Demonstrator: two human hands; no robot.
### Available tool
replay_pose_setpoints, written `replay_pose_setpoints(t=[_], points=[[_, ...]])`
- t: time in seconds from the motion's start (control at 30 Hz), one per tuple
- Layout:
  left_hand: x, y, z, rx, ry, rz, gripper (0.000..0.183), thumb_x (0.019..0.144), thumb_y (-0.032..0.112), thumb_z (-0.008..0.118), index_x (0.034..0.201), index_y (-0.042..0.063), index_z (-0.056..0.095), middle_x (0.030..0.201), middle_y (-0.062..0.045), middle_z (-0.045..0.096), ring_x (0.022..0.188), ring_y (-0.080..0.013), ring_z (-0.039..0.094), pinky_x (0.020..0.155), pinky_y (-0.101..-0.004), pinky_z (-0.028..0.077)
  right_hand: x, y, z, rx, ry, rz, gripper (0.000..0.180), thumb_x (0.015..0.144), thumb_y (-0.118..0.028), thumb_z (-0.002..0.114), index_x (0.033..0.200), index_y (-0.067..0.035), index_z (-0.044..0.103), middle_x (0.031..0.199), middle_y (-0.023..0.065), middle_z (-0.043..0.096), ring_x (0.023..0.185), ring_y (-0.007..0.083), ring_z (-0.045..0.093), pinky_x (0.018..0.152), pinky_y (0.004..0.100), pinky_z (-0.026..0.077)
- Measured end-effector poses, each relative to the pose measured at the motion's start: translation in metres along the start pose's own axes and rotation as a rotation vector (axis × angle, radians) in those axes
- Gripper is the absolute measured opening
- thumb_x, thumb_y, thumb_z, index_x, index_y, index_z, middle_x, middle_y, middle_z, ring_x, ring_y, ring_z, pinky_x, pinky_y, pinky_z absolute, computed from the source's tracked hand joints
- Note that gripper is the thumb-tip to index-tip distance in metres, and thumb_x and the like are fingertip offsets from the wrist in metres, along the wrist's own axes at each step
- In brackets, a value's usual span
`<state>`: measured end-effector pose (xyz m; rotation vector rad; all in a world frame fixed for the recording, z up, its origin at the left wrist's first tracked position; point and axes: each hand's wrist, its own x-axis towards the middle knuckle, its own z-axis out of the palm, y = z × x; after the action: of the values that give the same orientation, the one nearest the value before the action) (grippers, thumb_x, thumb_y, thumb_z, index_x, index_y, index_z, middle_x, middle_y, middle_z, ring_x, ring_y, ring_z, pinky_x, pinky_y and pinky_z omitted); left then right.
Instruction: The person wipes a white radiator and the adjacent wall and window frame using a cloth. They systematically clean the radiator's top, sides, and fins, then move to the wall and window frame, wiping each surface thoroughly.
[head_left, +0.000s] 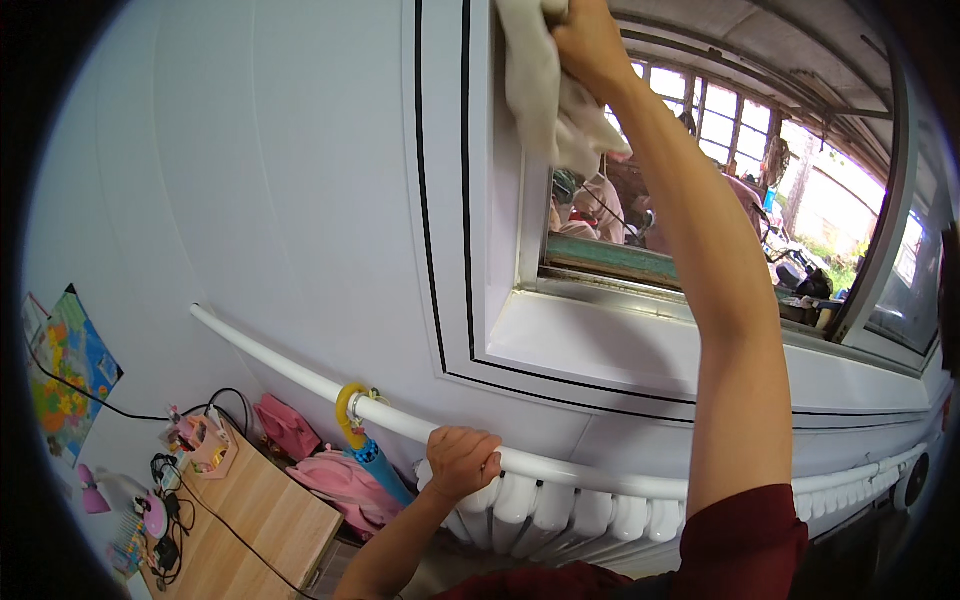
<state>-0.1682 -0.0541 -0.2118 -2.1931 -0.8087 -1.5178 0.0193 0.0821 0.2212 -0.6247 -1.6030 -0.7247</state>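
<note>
My right hand (592, 45) is raised at the top of the view, closed around a whitish cloth (529, 97) that hangs down against the upper left side of the window frame (531, 217). My right arm reaches up across the window opening. Lower down, my left hand (463, 461) grips the white heating pipe (570, 471) that runs along the wall above a white radiator (551, 514). Below the window opening lies the white sill (585, 330). The fingertips of my right hand are partly cut off by the picture's top edge.
A blue umbrella (382, 471) hangs from the pipe by its yellow handle. At lower left, a wooden desk (262, 517) bears cables, a pink organizer (214, 454) and a pink lamp (91, 489). Pink bags (345, 480) stand beside it. A map (71, 375) is on the wall.
</note>
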Motion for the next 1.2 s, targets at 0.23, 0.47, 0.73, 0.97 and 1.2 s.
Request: replay_pose_setpoints(t=[0.23,0.47,0.73,0.97,1.2], points=[[-0.009,-0.009,-0.013,0.068,-0.021,-0.013,0.011,0.061,0.019,0.061,0.072,0.018,0.061,0.069,0.006,0.055,0.065,-0.0134,0.053,0.068,-0.0304,0.036,-0.194,-0.052,-0.034,-0.184,-0.892,0.114,0.043,0.069,-0.012,0.062,0.110,-0.005,0.057,0.097,0.0227,0.050,0.088,0.0398,0.055,0.074,0.0468,0.048],[-0.012,-0.010,-0.013,0.070,-0.044,-0.021,0.010,0.064,0.020,0.060,0.073,0.019,0.063,0.071,0.007,0.056,0.065,-0.0130,0.053,0.069,-0.0297,0.037,-0.060,-0.025,-0.050,-0.134,-0.337,0.310,0.041,0.079,-0.033,0.061,0.110,-0.006,0.063,0.101,0.0216,0.065,0.094,0.0375,0.062,0.081,0.0418,0.048],[-0.009,-0.006,-0.006,0.056,0.002,0.020,0.010,0.066,0.022,0.060,0.075,0.019,0.064,0.075,0.006,0.060,0.068,-0.0133,0.056,0.069,-0.0302,0.039,0.037,-0.006,-0.014,1.082,-0.282,0.514,0.038,0.088,-0.030,0.057,0.104,0.004,0.061,0.102,0.0099,0.064,0.085,0.0214,0.060,0.074,0.0339,0.049],[-0.006,-0.007,-0.005,0.082,-0.048,-0.008,0.014,0.061,0.017,0.059,0.074,0.019,0.064,0.072,0.006,0.060,0.066,-0.0150,0.056,0.067,-0.0326,0.039,-0.149,-0.007,0.012,0.306,-0.156,0.055,0.047,0.075,-0.027,0.064,0.118,-0.010,0.055,0.093,0.0241,0.051,0.094,0.0424,0.050,0.084,0.0468,0.044],[-0.014,-0.007,-0.016,0.088,-0.095,-0.040,0.017,0.059,0.012,0.057,0.074,0.017,0.064,0.073,0.002,0.062,0.066,-0.0178,0.059,0.067,-0.0349,0.038,-0.073,0.003,-0.049,0.209,-0.205,0.454,0.047,0.072,-0.035,0.066,0.109,-0.007,0.063,0.097,0.0209,0.066,0.092,0.0346,0.063,0.079,0.0402,0.049]])
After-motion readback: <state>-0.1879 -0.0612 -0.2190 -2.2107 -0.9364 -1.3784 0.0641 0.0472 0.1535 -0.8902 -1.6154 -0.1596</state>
